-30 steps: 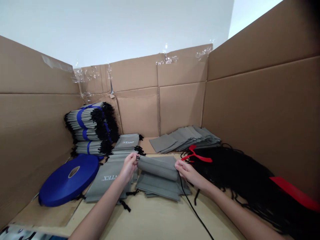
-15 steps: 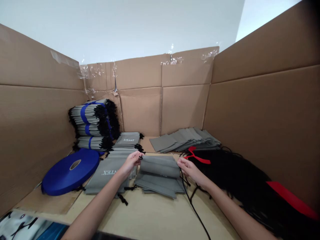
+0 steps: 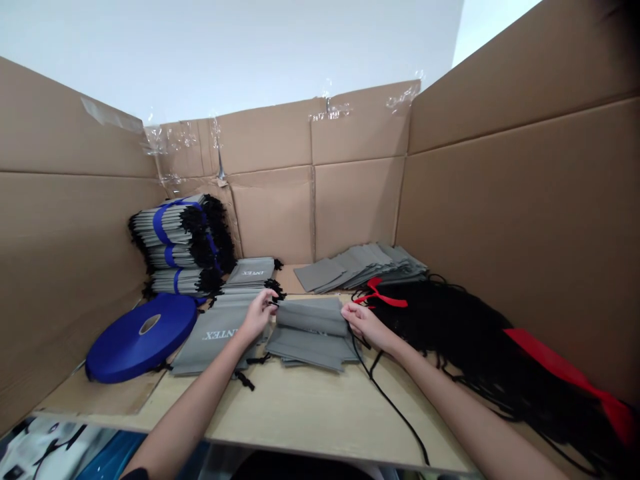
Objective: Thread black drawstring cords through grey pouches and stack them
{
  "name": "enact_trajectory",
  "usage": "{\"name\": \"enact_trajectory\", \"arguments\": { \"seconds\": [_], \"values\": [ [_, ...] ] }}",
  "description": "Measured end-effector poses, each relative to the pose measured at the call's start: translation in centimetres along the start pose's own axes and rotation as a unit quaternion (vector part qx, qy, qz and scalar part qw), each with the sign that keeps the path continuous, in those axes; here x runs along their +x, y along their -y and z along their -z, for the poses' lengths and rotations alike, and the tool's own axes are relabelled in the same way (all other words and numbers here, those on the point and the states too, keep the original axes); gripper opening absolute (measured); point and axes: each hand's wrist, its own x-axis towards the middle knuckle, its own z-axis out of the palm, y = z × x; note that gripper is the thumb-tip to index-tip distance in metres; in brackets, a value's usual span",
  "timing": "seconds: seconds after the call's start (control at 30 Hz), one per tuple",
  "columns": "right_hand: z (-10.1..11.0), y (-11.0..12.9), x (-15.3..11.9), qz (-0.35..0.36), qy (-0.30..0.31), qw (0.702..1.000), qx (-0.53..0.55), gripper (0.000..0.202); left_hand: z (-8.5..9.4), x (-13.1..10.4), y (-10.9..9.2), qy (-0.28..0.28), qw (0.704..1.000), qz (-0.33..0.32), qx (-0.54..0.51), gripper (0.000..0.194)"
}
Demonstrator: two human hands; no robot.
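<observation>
A grey cloth pouch (image 3: 310,312) lies across a few more grey pouches (image 3: 310,348), its top edge lifted a little. My right hand (image 3: 369,325) pinches its right top corner. A long black cord (image 3: 395,407) runs from that corner down to the table's front edge. At the pouch's left top corner, my left hand (image 3: 260,315) is closed at the fingertips on a short dark piece of cord. Beneath my left wrist lies a finished-looking pouch (image 3: 203,340) with white lettering and knotted black cord ends (image 3: 245,381).
Blue ribbon roll (image 3: 120,343) lies at left, before bundled pouches (image 3: 170,253) tied in blue. Lettered pouches (image 3: 255,270) stack behind my left hand. Flat grey pieces (image 3: 360,267) spread at the back. Black cords (image 3: 450,320) with red ties lie right. Cardboard walls (image 3: 265,213) enclose the table.
The view has shifted slightly. My left fingers have drawn a little left and up off the pouch's corner, with dark cord at their tips. My right hand keeps its pinch.
</observation>
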Motion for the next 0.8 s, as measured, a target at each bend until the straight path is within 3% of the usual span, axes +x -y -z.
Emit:
{"name": "enact_trajectory", "arguments": {
  "seconds": [0.27,0.43,0.57,0.67,0.8],
  "values": [
    [0.6,-0.2,0.1,0.021,-0.017,0.999,-0.045,0.032,1.8,-0.9,0.0,0.013,0.972,-0.013,0.234,0.036],
    [0.5,-0.3,0.1,0.025,-0.025,0.998,-0.06,0.033,1.3,-1.0,-0.8,0.067,0.958,-0.084,0.265,0.022],
    [0.4,-0.7,0.2,0.023,-0.028,0.998,-0.059,0.034,1.1,-0.7,-0.5,0.074,0.948,-0.13,0.281,0.02],
    [0.1,-0.8,0.3,0.019,-0.031,0.997,-0.061,0.036,1.1,-0.5,0.3,0.028,0.937,-0.171,0.305,0.018],
    [-0.6,-0.6,0.2,0.026,-0.037,0.996,-0.071,0.035,0.3,-0.5,0.8,-0.084,0.893,-0.261,0.355,0.02]
  ]
}}
